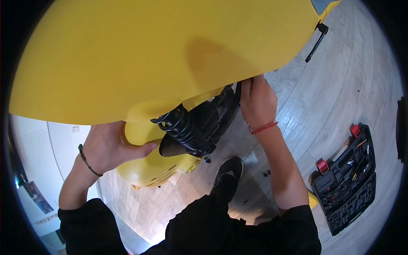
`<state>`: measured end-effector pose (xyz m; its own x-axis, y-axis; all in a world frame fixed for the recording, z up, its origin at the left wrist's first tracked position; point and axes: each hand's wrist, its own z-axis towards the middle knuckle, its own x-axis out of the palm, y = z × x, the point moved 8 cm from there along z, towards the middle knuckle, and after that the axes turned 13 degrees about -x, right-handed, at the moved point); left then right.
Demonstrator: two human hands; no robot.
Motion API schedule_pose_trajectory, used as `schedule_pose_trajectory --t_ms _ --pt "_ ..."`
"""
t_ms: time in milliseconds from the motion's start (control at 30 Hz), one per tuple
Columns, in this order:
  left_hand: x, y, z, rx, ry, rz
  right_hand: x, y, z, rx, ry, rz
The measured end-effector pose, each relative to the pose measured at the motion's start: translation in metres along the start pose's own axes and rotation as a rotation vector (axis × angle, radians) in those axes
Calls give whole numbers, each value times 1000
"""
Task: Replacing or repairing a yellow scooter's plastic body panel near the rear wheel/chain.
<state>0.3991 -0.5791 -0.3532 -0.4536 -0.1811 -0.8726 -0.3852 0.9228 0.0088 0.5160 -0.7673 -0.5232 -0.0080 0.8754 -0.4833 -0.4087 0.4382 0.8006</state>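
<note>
A large, smooth yellow plastic body shell point(140, 55) spans the upper view. Beneath its lower edge, a black coil-spring shock absorber point(180, 129) slants beside a dark curved part point(229, 117). My left hand point(112, 146) wraps a rounded yellow lower panel point(146, 168), thumb lying along it and the other fingers out of sight behind. On the right, my right hand point(258, 102) is curled at the rim of the dark curved part, just under the shell; its fingertips are hidden, so what it grips there is not visible.
An open black tool case point(348, 178) with red latches lies on the wood-look floor point(297, 127) at right. From the shell's upper right sticks a black lever point(316, 42). My shoe point(229, 170) stands below the shock absorber. Small dark bits point(266, 173) lie nearby.
</note>
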Motion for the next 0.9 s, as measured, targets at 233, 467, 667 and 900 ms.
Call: schedule_pose_trajectory --t_ms 233,467,667,900 --pt "2 5 0 -65 11 -73 1 -1 1 41 150 -99" --pt "3 6 -1 -74 6 -47 7 1 2 18 200 -105" --pt "4 5 1 -109 41 -58 6 3 1 -24 140 -46" --pt "4 0 2 -125 65 -64 0 2 -3 -127 -22 -10"
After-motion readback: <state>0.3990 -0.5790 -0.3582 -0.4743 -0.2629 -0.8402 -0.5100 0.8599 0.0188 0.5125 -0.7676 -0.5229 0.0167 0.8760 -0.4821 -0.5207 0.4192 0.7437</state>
